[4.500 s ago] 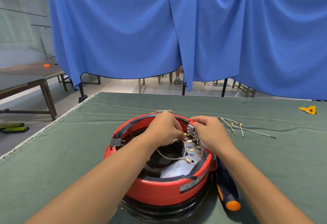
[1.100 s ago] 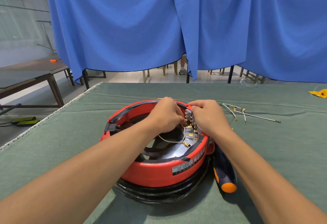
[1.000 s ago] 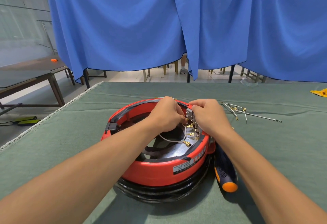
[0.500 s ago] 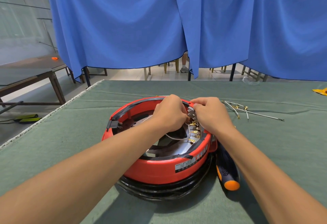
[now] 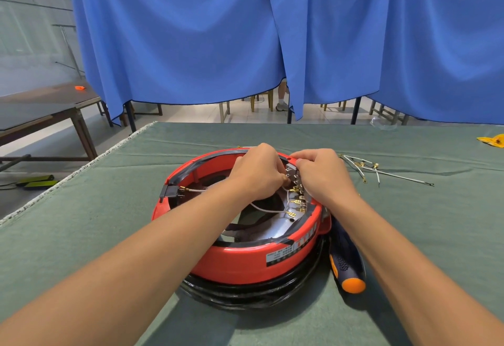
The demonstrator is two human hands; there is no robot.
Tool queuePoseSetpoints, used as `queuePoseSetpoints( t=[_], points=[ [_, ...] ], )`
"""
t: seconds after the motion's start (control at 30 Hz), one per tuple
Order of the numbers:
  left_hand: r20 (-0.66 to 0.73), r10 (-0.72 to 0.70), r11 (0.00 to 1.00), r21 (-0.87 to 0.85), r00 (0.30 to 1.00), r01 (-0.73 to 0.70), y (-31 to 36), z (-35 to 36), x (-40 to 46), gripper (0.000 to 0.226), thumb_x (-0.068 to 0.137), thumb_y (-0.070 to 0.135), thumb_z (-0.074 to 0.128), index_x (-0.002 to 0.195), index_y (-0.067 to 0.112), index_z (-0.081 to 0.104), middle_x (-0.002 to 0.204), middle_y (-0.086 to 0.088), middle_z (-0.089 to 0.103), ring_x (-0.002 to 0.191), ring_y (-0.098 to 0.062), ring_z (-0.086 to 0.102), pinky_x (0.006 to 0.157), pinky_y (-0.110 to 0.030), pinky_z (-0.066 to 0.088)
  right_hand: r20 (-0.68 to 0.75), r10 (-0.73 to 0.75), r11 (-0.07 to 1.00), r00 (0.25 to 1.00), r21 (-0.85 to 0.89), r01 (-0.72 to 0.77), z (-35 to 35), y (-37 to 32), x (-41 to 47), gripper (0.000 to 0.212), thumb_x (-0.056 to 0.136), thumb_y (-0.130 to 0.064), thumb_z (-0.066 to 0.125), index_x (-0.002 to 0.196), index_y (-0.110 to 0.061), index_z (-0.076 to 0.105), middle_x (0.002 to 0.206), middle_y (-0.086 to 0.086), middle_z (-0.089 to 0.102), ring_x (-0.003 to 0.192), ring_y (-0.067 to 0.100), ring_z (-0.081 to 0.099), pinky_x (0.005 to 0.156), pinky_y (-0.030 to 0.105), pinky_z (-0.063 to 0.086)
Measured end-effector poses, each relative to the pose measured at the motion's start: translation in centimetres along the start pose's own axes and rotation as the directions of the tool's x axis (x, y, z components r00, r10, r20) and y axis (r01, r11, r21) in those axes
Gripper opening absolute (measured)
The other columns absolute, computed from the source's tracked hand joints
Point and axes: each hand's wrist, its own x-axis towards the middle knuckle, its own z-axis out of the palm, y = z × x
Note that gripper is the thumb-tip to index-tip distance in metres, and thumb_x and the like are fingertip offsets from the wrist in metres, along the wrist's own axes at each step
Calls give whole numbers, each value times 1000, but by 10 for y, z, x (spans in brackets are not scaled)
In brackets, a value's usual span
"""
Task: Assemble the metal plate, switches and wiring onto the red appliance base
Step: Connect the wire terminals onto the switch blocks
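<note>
The round red appliance base (image 5: 240,261) lies upside down on the green table cloth, over a black ring. Inside it sits the shiny metal plate (image 5: 275,229). A row of switches with brass terminals (image 5: 297,200) stands along the inner right rim. A white wire (image 5: 268,210) loops from a lower terminal toward my left hand (image 5: 257,172), whose curled fingertips pinch it at the upper terminals. My right hand (image 5: 323,176) grips the switch row from the right. Another white wire runs to a black clip (image 5: 170,190) on the left rim.
A black screwdriver with an orange cap (image 5: 346,258) lies right of the base, under my right forearm. Loose white wires with brass ends (image 5: 377,171) lie at the far right. A yellow item (image 5: 492,139) sits at the table's right edge. Blue curtains hang behind.
Both hands have stayed at the switch row, with only small finger shifts. The view has tilted slightly, so the base sits a little differently in frame.
</note>
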Motion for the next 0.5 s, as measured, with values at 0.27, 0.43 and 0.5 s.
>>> queuePoseSetpoints(
  t=[0.27,0.43,0.5],
  points=[
    [-114,87,989,125,990,-72,7,-19,-17,19,84,9,57,87,15,75,86,-4,71,80,-23,63,71,-36,54,59,17,999,998,50,-20,2,-2,0,32,91,-9,45,102,-18,74,63,-7,58,60,13,49,59,28,37],
    [59,69,956,281,996,-83,24,-9,-21,4,84,15,57,81,13,56,68,-1,48,69,-28,50,59,-32,37,63,20,996,998,84,-25,0,-5,0,29,91,-9,48,99,-16,76,80,0,70,75,18,61,70,30,47],
    [16,57,951,303,998,-60,23,-5,-22,3,85,15,56,86,13,57,73,-1,48,71,-28,50,61,-33,38,51,24,996,998,88,-28,0,-6,-1,28,91,-9,49,101,-15,75,97,4,73,94,21,64,84,35,50]
  ],
)
